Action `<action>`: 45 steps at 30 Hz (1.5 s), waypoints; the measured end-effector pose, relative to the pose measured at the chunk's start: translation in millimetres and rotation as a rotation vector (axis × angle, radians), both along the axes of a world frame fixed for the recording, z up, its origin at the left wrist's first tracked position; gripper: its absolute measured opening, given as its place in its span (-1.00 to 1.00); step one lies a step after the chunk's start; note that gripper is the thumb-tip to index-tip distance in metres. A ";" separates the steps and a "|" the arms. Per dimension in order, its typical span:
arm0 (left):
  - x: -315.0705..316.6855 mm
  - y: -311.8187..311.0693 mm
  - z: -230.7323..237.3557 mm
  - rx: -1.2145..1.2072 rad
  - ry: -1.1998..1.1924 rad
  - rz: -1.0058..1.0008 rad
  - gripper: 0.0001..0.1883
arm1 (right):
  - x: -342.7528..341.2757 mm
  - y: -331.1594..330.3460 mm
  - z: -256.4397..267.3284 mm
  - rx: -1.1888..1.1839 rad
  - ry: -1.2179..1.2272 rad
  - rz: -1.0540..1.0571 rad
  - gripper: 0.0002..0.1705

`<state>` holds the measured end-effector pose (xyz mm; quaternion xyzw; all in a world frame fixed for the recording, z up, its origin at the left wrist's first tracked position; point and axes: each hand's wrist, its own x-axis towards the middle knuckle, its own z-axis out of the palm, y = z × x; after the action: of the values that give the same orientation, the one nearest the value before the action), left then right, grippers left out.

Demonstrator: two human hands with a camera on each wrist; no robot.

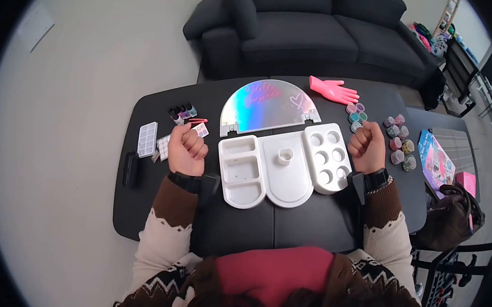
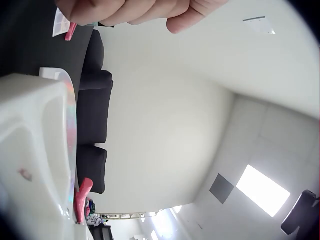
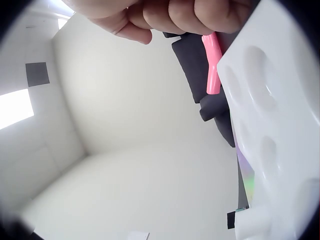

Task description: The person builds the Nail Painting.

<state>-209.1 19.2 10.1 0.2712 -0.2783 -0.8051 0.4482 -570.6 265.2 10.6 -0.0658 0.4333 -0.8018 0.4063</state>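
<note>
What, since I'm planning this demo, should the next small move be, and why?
Probably uncurl the right hand toward the nearby small pots: it and the left hand are fists holding nothing, and the white organizer's round holes hold no pots.

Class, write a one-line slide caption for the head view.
Both hands, curled into fists, flank a white compartmented tray on a black table.

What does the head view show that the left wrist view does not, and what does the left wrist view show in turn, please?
Only the head view shows the right hand, the jars and the bag. Only the left wrist view shows the ceiling light. Both show the left hand, the white organizer, the pink hand and the sofa.
</note>
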 end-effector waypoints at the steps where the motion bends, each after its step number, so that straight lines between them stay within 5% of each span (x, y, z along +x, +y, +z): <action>1: 4.6 -1.7 -4.1 -0.024 0.011 0.009 -0.43 | 1.1 0.3 -0.4 0.000 0.000 -0.002 -0.39; 18: -3.9 -4.1 -18.6 -0.074 0.044 -0.198 -0.52 | 9.0 6.0 -20.2 -0.099 -0.069 0.209 -0.52; 20: 7.0 -16.9 -26.4 -0.130 0.118 -0.379 -0.60 | 8.3 6.9 -16.0 -0.111 -0.044 0.152 -0.59; 22: 4.8 -19.0 -26.1 -0.335 -0.056 -0.192 -0.63 | 4.9 3.7 -5.5 -0.132 -0.010 0.094 -0.55; 24: 7.3 -14.9 -9.4 -0.357 -0.143 -0.209 -0.53 | -1.6 -4.7 7.9 0.087 0.305 0.015 -0.30; 25: 9.6 -13.5 -2.1 -0.377 -0.240 -0.225 -0.36 | -20.7 -4.4 0.6 0.107 0.367 0.221 -0.05; 30: 8.7 -19.3 -4.0 -0.340 -0.361 -0.407 -0.15 | -51.7 -34.8 -2.4 0.085 0.267 0.574 0.05; 33: 6.8 -20.1 -5.9 -0.332 -0.363 -0.446 -0.11 | -59.7 -52.3 -3.3 0.107 0.352 0.721 0.01; 35: 8.2 -21.5 -3.1 -0.324 -0.349 -0.463 -0.12 | -58.6 -59.4 1.6 0.166 0.342 0.722 -0.19; 45: 14.4 -27.3 1.4 -0.332 -0.332 -0.522 -0.22 | -63.3 -75.2 -8.5 0.417 0.500 0.622 -0.49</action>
<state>-194.7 -8.1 11.5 0.2415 -0.5342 -0.7814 0.2138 -633.9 190.0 2.1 -0.3013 0.6301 -0.4964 0.5155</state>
